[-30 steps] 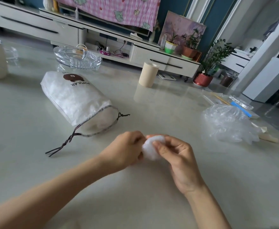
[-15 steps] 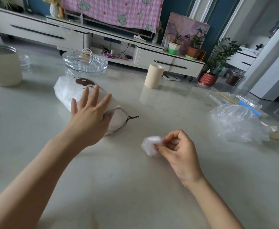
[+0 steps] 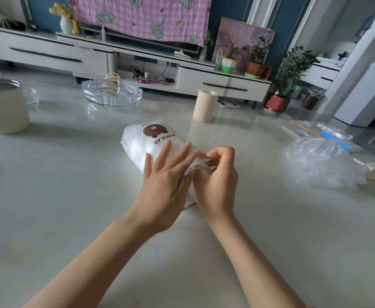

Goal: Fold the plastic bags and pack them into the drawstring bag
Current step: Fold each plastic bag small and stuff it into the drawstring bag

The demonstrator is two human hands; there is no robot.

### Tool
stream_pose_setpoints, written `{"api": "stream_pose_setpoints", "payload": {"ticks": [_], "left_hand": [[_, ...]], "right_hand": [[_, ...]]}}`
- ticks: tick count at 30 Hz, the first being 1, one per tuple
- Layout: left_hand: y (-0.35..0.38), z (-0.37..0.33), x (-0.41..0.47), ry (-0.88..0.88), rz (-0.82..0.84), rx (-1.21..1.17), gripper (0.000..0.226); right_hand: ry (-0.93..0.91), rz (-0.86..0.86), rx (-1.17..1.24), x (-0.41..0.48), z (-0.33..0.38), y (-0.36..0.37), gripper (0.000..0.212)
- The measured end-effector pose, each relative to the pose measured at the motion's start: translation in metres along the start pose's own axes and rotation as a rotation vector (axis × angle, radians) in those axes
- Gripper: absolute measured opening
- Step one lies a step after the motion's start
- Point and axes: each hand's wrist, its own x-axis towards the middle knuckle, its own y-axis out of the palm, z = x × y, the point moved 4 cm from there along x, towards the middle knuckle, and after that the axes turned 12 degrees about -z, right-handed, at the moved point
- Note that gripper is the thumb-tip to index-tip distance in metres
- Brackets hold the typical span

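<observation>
The left hand (image 3: 166, 185) was laid flat, fingers straight and spread, on the near end of the white drawstring bag printed with a brown bear (image 3: 146, 143). The right hand (image 3: 215, 181) was held against it with fingers curled, pinching white material at the bag's mouth. The mouth itself was mostly hidden by both hands. The bag was lying on its side on the pale glossy surface (image 3: 71, 196), at the middle.

A loose heap of clear plastic bags (image 3: 322, 165) was left well apart to the right. A beige paper roll (image 3: 205, 105) was stood upright beyond the bag, with a ribbed glass dish (image 3: 112, 93) farther left and a cream metal-rimmed container (image 3: 3, 107) at the left edge.

Half a second earlier, only the left hand had been placed on the bag, while a small white wad was pinched in the right hand, apart from it. That wad could no longer be seen.
</observation>
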Motion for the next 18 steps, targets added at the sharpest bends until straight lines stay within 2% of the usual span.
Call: {"api": "stream_pose_setpoints", "payload": {"ticks": [4,6,8,10,12,14,16,18], "left_hand": [[0.019,-0.006,0.0,0.197,0.015,0.204,0.051],[0.03,-0.003,0.0,0.27,0.041,0.369,0.05],[0.033,0.007,-0.003,0.274,0.032,0.466,0.053],[0.03,0.016,-0.001,0.244,-0.02,0.532,0.054],[0.024,0.024,0.002,0.221,-0.086,0.604,0.055],[0.02,0.032,0.004,0.148,-0.128,0.633,0.07],[0.015,0.037,0.003,0.08,-0.171,0.661,0.074],[0.01,0.042,0.004,0.032,-0.213,0.697,0.076]], "right_hand": [[0.189,0.12,-0.199,0.017,-0.023,-0.005,0.014],[0.291,0.302,-0.138,0.028,-0.037,-0.011,0.018],[0.31,0.425,-0.091,0.036,-0.048,-0.027,0.028],[0.23,0.305,-0.198,0.052,-0.062,-0.062,0.043],[0.04,0.078,-0.492,0.075,-0.078,-0.104,0.059],[-0.029,-0.028,-0.816,0.098,-0.094,-0.138,0.072],[0.017,0.028,-1.021,0.117,-0.113,-0.159,0.086],[0.106,0.139,-1.111,0.133,-0.13,-0.17,0.095]]}}
